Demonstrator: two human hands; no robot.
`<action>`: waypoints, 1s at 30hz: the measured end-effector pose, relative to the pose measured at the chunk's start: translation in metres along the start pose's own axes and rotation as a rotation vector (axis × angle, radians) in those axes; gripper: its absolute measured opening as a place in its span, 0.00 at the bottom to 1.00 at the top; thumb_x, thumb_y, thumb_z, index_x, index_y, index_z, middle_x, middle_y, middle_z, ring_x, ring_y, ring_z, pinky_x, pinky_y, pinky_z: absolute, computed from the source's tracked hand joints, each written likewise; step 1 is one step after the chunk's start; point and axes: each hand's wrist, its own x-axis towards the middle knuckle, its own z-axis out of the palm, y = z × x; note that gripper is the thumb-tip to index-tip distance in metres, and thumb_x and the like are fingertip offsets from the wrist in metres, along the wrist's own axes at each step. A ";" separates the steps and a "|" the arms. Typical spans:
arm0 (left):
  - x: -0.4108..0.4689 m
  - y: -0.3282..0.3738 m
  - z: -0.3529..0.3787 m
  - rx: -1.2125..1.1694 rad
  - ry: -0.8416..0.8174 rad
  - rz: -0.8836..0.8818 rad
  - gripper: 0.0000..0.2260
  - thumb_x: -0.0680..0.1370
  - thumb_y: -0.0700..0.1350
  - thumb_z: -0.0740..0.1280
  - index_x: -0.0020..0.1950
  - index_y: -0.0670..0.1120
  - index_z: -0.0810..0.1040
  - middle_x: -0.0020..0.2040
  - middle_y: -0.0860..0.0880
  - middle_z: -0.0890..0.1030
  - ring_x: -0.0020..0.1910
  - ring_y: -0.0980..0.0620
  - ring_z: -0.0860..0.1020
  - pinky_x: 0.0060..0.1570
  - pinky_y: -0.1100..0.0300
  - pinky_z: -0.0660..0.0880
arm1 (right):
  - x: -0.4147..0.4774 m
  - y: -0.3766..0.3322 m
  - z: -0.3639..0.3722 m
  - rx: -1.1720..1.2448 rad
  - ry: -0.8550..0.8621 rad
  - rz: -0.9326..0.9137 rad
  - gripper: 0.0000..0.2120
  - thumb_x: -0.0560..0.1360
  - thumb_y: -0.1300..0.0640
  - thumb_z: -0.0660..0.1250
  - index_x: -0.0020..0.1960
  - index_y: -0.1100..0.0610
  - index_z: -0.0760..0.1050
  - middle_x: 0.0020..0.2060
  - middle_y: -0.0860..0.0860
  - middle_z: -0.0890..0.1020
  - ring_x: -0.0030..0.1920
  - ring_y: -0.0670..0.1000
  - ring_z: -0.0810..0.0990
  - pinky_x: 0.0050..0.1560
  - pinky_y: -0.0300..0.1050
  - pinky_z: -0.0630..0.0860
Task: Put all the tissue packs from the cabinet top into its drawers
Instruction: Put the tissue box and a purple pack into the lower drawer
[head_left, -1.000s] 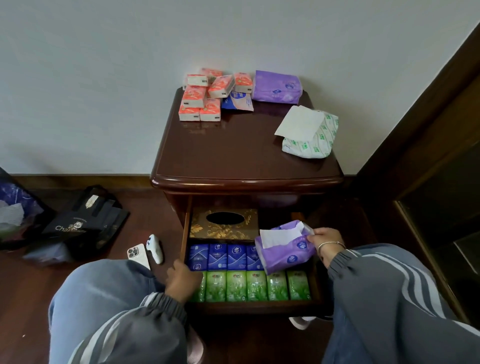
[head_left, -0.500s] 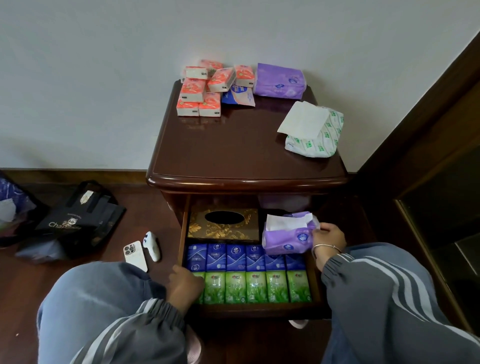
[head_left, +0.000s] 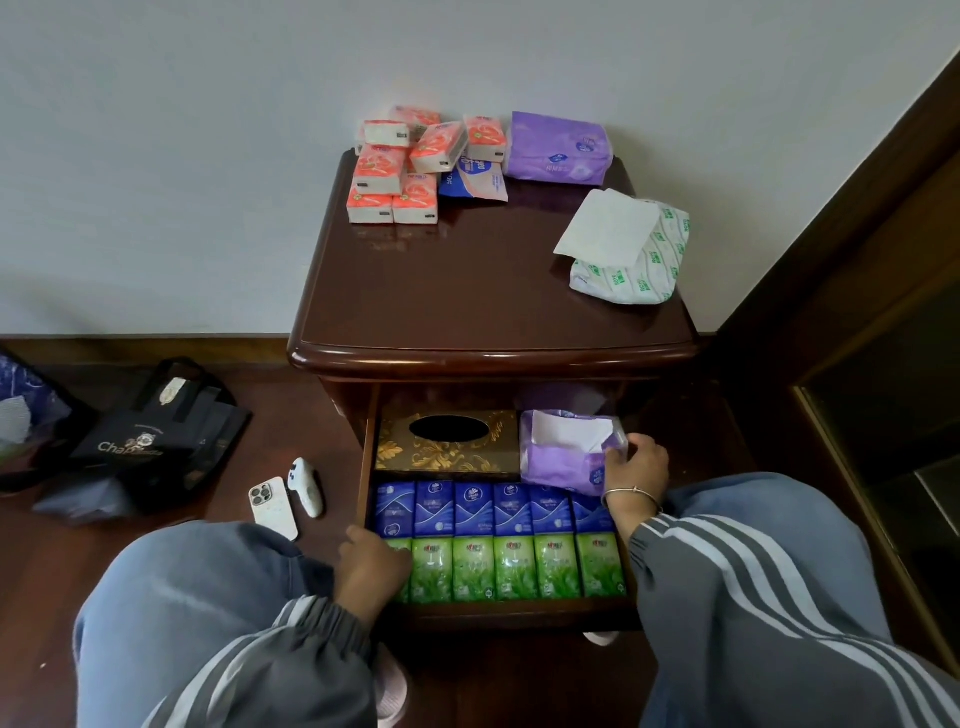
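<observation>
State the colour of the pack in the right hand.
The pack is purple; the head view shows it best.

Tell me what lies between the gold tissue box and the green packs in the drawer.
A row of blue packs lies there, as the head view shows.

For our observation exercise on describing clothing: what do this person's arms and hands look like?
Both arms wear dark grey sleeves: the left sleeve and right sleeve each carry pale stripes along their length and end in ribbed cuffs. A thin silver bangle circles the right wrist. The left hand and right hand are ungloved.
</observation>
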 end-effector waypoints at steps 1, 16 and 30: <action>0.000 0.000 0.000 -0.004 0.002 -0.004 0.29 0.75 0.44 0.65 0.69 0.34 0.58 0.70 0.35 0.65 0.67 0.36 0.68 0.63 0.51 0.68 | -0.003 0.001 -0.001 -0.043 0.006 -0.015 0.17 0.74 0.62 0.66 0.60 0.66 0.74 0.58 0.68 0.73 0.56 0.67 0.74 0.55 0.55 0.70; 0.001 0.002 -0.001 -0.030 0.006 -0.025 0.29 0.76 0.45 0.65 0.70 0.34 0.58 0.70 0.35 0.65 0.67 0.36 0.68 0.63 0.51 0.68 | 0.001 -0.007 0.020 0.272 0.131 0.055 0.07 0.70 0.68 0.66 0.45 0.64 0.81 0.42 0.61 0.85 0.45 0.60 0.82 0.41 0.38 0.67; -0.001 0.003 0.000 -0.023 0.017 -0.025 0.29 0.75 0.44 0.66 0.70 0.33 0.57 0.70 0.35 0.65 0.67 0.36 0.68 0.64 0.50 0.68 | 0.022 0.000 0.015 -0.118 -0.133 -0.261 0.08 0.74 0.66 0.64 0.46 0.64 0.82 0.44 0.63 0.84 0.46 0.63 0.81 0.46 0.51 0.76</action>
